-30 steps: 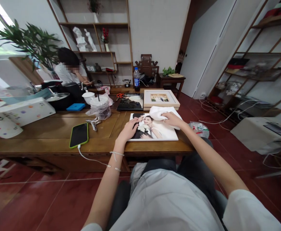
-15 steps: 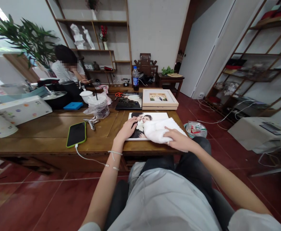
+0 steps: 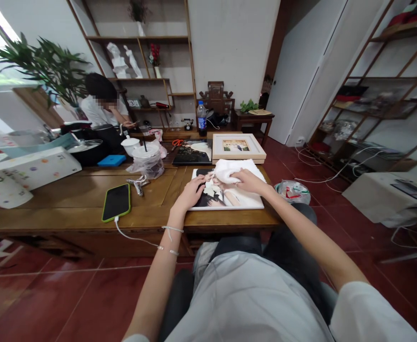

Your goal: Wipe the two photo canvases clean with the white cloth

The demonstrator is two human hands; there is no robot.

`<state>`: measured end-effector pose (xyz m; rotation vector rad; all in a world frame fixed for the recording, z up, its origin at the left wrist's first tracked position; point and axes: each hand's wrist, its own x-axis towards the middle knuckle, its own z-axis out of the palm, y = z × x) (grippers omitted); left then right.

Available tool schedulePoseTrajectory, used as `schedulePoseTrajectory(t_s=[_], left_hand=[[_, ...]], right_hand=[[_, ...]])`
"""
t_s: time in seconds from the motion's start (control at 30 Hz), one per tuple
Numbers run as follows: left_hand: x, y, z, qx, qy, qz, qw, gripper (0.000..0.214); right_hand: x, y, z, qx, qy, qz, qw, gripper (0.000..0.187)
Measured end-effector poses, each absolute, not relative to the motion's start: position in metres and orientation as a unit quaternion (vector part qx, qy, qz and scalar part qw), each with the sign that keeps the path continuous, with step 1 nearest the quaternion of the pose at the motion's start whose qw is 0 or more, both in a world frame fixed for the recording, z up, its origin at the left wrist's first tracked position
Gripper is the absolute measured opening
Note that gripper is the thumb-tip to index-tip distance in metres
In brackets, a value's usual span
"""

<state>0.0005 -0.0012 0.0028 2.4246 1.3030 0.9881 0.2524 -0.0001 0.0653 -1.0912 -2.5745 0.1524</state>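
A photo panel (image 3: 213, 194) with a printed couple on it lies flat on the wooden table near its front edge. My left hand (image 3: 191, 191) rests on the panel's left side, its fingers stretched out and holding nothing. Bunched in my right hand (image 3: 248, 181) is a white towel (image 3: 237, 167), pressed on the upper right part of the panel. The towel hides the panel's far right corner and part of the picture. Behind the panel are a dark photo panel (image 3: 192, 153) and a pale framed picture (image 3: 254, 149).
On the table to the left are a charging phone (image 3: 117, 203), a metal object (image 3: 139, 184), a bagged cup (image 3: 147, 160) and a blue box (image 3: 111, 160). Orange scissors (image 3: 177, 142) and a bottle (image 3: 201, 118) stand farther back. A person (image 3: 103, 104) sits across the table.
My right hand has moved the towel away from me, toward the panel's far edge, uncovering its lower right part. My left hand stays on the panel's left side.
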Motion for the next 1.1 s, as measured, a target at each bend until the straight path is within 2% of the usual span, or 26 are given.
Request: schedulePoseTrajectory(t_s=[0.2,0.43,0.6,0.83,1.1], left_hand=[[0.001,0.003,-0.003,0.817,0.453,0.340,0.113,0.031],[0.001,0.003,-0.005,0.818,0.445,0.348,0.106,0.030],[0.000,0.004,-0.005,0.818,0.449,0.341,0.111,0.030],[-0.001,0.005,-0.005,0.822,0.443,0.340,0.115,0.031],[0.000,0.002,0.000,0.823,0.443,0.335,0.118,0.032]], right_hand=[[0.247,-0.080,0.065,-0.361,-0.922,0.069,0.119,0.044],[0.254,-0.132,0.076,-0.338,-0.931,0.112,0.081,0.042],[0.257,-0.109,0.076,-0.373,-0.912,0.134,0.102,0.040],[0.250,-0.035,0.067,-0.366,-0.913,0.096,0.152,0.032],[0.251,0.018,0.066,-0.399,-0.891,0.065,0.208,0.042]])
